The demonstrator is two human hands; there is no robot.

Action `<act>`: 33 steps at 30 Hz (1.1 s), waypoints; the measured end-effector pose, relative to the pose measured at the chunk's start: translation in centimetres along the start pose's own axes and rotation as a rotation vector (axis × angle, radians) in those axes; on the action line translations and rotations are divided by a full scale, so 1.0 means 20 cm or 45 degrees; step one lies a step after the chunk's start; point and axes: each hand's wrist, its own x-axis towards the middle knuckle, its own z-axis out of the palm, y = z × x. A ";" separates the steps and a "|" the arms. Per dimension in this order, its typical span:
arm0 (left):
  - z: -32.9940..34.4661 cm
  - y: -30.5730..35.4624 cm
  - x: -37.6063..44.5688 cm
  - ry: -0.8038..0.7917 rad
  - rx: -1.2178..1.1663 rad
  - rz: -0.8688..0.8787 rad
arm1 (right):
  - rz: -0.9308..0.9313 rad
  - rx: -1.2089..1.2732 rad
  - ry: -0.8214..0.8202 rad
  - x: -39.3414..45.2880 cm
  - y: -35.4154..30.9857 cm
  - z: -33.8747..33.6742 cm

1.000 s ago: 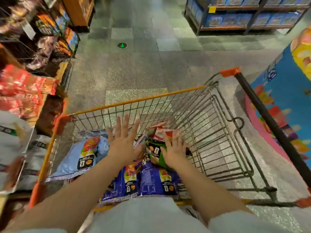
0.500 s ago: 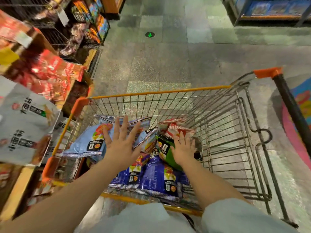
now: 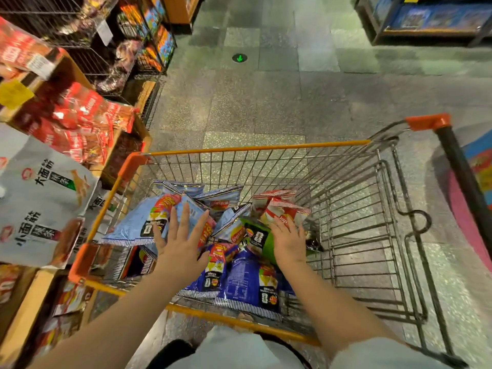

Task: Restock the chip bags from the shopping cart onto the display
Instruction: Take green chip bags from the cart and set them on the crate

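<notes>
A wire shopping cart [image 3: 255,148] with orange trim stands in front of me, holding several chip bags. A light blue bag [image 3: 134,225] lies at the left, dark blue bags [image 3: 249,286] at the near side, a green bag [image 3: 262,239] in the middle and a red and white bag [image 3: 279,206] behind it. My left hand [image 3: 181,243] hovers with fingers spread over the light blue bag. My right hand [image 3: 288,239] lies on the green bag, its fingertips at the red and white bag.
The display [image 3: 87,121] at the left holds red snack bags, with grey noodle bags [image 3: 40,201] below it. Wire racks [image 3: 127,46] of snacks stand behind. The cart's black handle [image 3: 463,171] lies at the right. Open tiled floor [image 3: 266,89] stretches ahead to blue shelving [image 3: 431,20].
The view has swung left and down, bringing the display into sight. Both hands have stayed over the bags, the right one sliding slightly toward the red and white bag.
</notes>
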 end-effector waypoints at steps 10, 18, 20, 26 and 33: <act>-0.07 -0.16 0.09 -0.201 -0.082 0.022 | -1.283 -0.272 0.529 0.12 -0.02 -0.28; -0.02 -0.26 0.26 -0.300 0.081 0.252 | -0.190 -0.241 0.008 0.08 -0.02 -0.28; 0.01 -0.25 0.34 -0.283 0.168 0.392 | -0.076 -0.114 0.040 0.03 -0.09 -0.21; 0.03 -0.15 0.62 -0.434 0.371 0.713 | 0.251 0.129 0.064 -0.15 -0.40 -0.13; 0.11 0.07 0.80 -0.564 0.318 1.187 | 0.448 0.404 -0.251 -0.23 -0.50 -0.09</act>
